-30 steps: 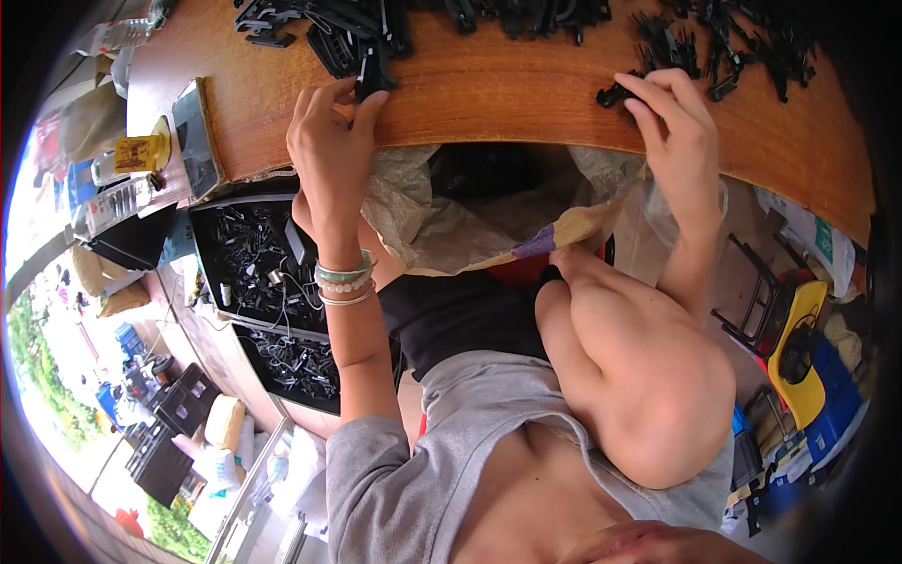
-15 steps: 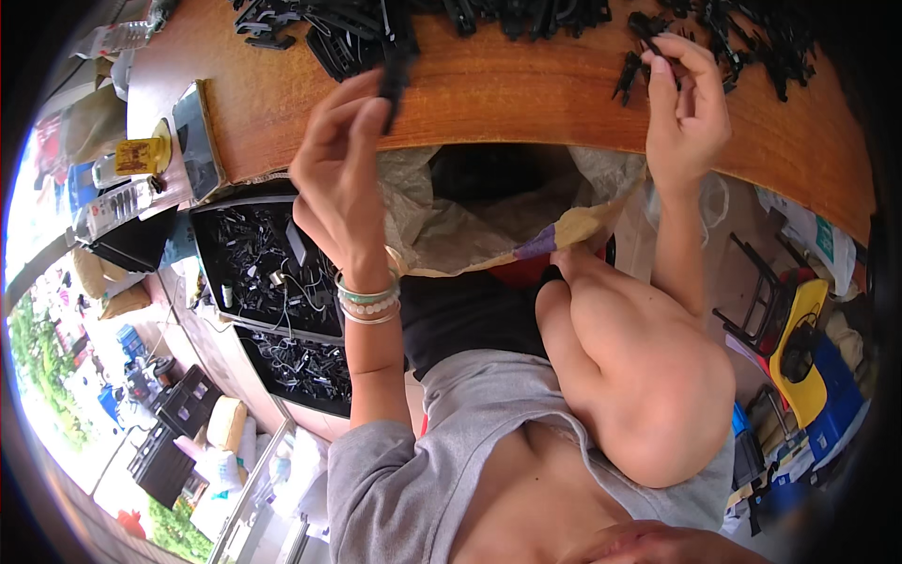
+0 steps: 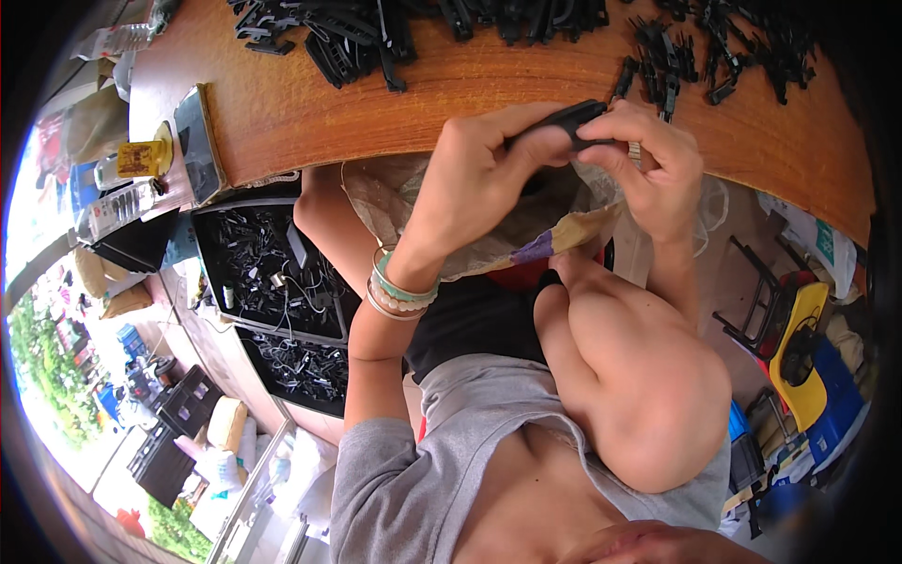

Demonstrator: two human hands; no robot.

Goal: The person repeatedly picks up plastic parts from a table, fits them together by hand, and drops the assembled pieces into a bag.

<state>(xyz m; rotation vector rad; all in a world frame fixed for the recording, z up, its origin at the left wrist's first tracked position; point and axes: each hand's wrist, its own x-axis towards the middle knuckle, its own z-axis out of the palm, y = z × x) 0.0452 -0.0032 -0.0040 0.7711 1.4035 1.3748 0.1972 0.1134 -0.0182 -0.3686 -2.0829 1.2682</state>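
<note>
Close to the table's front edge, my left hand (image 3: 474, 179) is closed on a long black plastic part (image 3: 575, 117). My right hand (image 3: 662, 174) meets it there, thumb and finger pinching a small black plastic piece (image 3: 596, 144) against the long part's end. Fingers cover much of both pieces, so whether they are joined cannot be seen. Beyond my hands, longer black parts (image 3: 352, 42) lie heaped on the wooden table (image 3: 282, 113). A pile of smaller black clips (image 3: 665, 61) lies beyond my right hand.
An open lined sack (image 3: 564, 237) hangs between my lap and the table edge. Black trays (image 3: 272, 263) full of small black parts stand to the left. A dark flat box (image 3: 197, 141) and a yellow tape roll (image 3: 141, 157) are at the table's left; a yellow stool (image 3: 799, 352) is right.
My left hand has moved right and nearer with the long part. My right hand has come nearer from the small-clip pile with a small piece. Both hands now meet.
</note>
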